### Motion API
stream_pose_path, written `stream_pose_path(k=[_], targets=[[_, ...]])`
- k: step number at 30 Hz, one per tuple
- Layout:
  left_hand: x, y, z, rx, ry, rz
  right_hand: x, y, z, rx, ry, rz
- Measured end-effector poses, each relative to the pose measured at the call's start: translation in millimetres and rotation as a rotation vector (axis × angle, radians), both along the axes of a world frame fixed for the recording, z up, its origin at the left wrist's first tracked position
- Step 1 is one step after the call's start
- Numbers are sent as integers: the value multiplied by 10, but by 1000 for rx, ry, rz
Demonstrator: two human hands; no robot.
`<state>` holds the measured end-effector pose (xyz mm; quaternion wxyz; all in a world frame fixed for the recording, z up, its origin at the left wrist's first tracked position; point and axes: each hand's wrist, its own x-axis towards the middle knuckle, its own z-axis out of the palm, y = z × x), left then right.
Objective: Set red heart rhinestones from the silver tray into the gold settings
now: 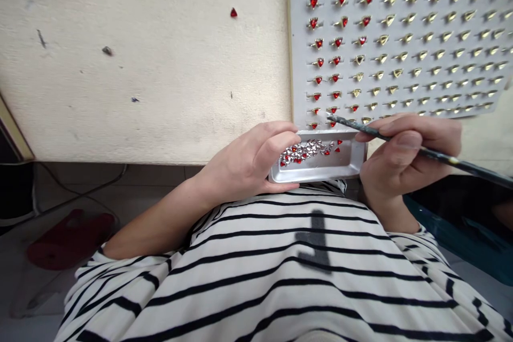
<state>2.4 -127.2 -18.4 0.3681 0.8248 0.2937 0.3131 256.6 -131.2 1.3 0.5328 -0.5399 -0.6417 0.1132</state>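
My left hand (256, 157) grips the left end of a small silver metal tray (336, 170), thumb below and fingers over the rim. In the tray lies a heap of triangular rhinestones (308, 150), most showing silvery backs and several red. A dark, thin stick tool (441, 157) is pinched in my right hand (409, 152); its pale tip is over the lower left of the ring board (298, 64). Gold rings stand in rows on this grey board. The left columns hold red stones (335, 60); the other rings (417, 72) show bare triangular settings.
A loose red triangular stone (233, 12) lies on the pale tabletop (180, 75), with a small dark bit (107, 51) farther left. Below the table edge, a red object (70, 239) and a cable (76, 192) are at the left.
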Motion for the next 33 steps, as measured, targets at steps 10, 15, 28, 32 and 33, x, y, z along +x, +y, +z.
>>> stream_pose_path(k=[10, 15, 28, 32, 33], targets=[[1, 4, 3, 7, 0, -1, 15, 5, 3, 13, 10, -2], [1, 4, 2, 5, -3, 4, 4, 39, 18, 66, 39, -57], [-3, 16, 2, 44, -9, -6, 201, 147, -65, 109, 114, -234], [2, 16, 8, 46, -4, -2, 212, 137, -70, 102, 116, -218], [2, 16, 10, 48, -3, -2, 215, 135, -73, 100, 117, -217]])
